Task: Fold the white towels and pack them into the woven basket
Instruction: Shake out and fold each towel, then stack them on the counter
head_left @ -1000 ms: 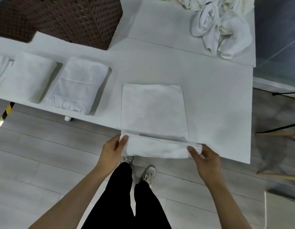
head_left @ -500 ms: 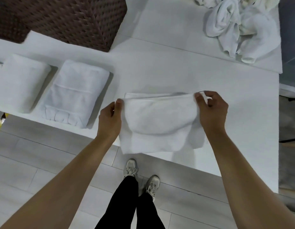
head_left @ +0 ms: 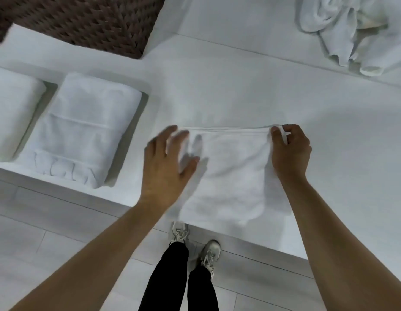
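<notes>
Since a second ago the near edge of the towel (head_left: 231,173) has been carried over to the far edge, and the left hand (head_left: 167,167) has let go, now spread flat with fingers wide above the towel's left side, blurred with motion. The right hand (head_left: 289,151) pinches the far right corner between thumb and fingers. This towel lies at 6 o'clock on the bench (head_left: 329,135), its near end hanging slightly over the edge. Two folded towels (head_left: 83,131) sit at 9 o'clock, the woven basket (head_left: 94,21) at 11 o'clock, and a heap of unfolded towels (head_left: 356,30) at 1 o'clock. My guess at the risk: with only one corner held, the top layer could slide askew as the left hand smooths it, or the overhanging end could drag the towel floorward. Whether the left palm touches the cloth I cannot tell; the basket's inside and the leftmost towel are cut off.
</notes>
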`<state>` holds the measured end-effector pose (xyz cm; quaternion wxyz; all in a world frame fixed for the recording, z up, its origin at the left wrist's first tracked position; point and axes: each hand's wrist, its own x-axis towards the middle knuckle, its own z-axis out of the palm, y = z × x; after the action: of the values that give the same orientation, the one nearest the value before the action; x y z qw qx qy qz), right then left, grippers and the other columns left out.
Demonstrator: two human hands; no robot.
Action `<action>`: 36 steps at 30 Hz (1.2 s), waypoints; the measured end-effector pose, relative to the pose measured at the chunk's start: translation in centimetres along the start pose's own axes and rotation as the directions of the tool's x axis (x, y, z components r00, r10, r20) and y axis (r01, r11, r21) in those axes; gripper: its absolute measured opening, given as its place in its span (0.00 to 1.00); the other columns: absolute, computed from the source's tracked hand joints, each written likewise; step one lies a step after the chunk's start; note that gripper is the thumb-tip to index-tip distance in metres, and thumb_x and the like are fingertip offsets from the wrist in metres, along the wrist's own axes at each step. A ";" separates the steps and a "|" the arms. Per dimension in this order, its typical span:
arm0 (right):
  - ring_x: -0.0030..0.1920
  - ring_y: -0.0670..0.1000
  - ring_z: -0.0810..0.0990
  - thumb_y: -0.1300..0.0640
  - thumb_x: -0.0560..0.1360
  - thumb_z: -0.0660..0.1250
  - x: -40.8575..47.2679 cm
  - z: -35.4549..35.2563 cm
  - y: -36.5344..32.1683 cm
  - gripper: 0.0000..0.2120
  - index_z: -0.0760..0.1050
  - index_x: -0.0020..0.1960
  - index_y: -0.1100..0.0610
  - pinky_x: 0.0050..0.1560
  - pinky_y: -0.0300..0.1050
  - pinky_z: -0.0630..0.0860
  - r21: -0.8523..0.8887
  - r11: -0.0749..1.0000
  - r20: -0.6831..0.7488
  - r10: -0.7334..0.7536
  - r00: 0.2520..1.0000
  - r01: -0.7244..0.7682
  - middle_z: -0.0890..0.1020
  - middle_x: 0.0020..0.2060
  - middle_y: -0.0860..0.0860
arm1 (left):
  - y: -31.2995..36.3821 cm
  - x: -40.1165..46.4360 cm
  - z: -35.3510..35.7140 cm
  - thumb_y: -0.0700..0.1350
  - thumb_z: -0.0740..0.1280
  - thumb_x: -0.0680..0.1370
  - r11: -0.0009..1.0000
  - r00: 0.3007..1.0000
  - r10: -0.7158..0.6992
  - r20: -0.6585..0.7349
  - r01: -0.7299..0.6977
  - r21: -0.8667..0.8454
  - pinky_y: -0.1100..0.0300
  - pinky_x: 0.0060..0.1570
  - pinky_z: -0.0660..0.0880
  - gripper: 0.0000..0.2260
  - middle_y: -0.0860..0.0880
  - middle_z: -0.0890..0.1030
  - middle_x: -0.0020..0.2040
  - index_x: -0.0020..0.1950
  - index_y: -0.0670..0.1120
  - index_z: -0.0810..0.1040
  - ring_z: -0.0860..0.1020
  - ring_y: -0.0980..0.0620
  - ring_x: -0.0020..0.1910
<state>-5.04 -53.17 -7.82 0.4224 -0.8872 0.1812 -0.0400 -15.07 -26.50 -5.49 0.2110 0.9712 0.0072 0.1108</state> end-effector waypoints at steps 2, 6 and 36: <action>0.43 0.50 0.80 0.44 0.80 0.65 0.0 0.1 0.1 0.09 0.77 0.52 0.49 0.42 0.41 0.68 -0.024 1.000 -0.018 -0.014 1.000 0.013 0.81 0.38 0.46 | 0.7 -2.0 1.1 0.52 0.64 0.82 0.978 0.981 0.188 0.047 -0.192 0.086 0.47 0.70 0.66 0.21 0.41 0.69 0.75 0.73 0.45 0.73 0.69 0.41 0.73; 0.56 0.54 0.77 0.49 0.79 0.66 -1.9 -0.2 -0.3 0.16 0.73 0.65 0.50 0.58 0.45 0.71 -0.075 0.990 -0.015 -0.120 0.993 0.119 0.78 0.56 0.51 | -0.2 -4.1 3.0 0.53 0.62 0.83 0.976 0.962 0.180 0.207 -0.202 0.087 0.42 0.75 0.59 0.24 0.43 0.60 0.81 0.79 0.50 0.66 0.56 0.39 0.80; 0.81 0.54 0.59 0.56 0.73 0.72 -15.3 -3.2 6.4 0.37 0.65 0.79 0.55 0.77 0.66 0.59 -0.110 0.540 0.573 -0.652 0.497 0.835 0.62 0.81 0.52 | 1.2 -10.3 -1.3 0.59 0.68 0.73 0.944 0.982 -0.067 0.175 0.006 0.330 0.42 0.60 0.69 0.23 0.42 0.76 0.55 0.64 0.48 0.79 0.74 0.39 0.51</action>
<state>-21.84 -53.81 -9.44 0.2135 -0.9185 -0.3317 0.0278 -25.39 -27.67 -6.04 0.0480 0.9985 0.0240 0.0141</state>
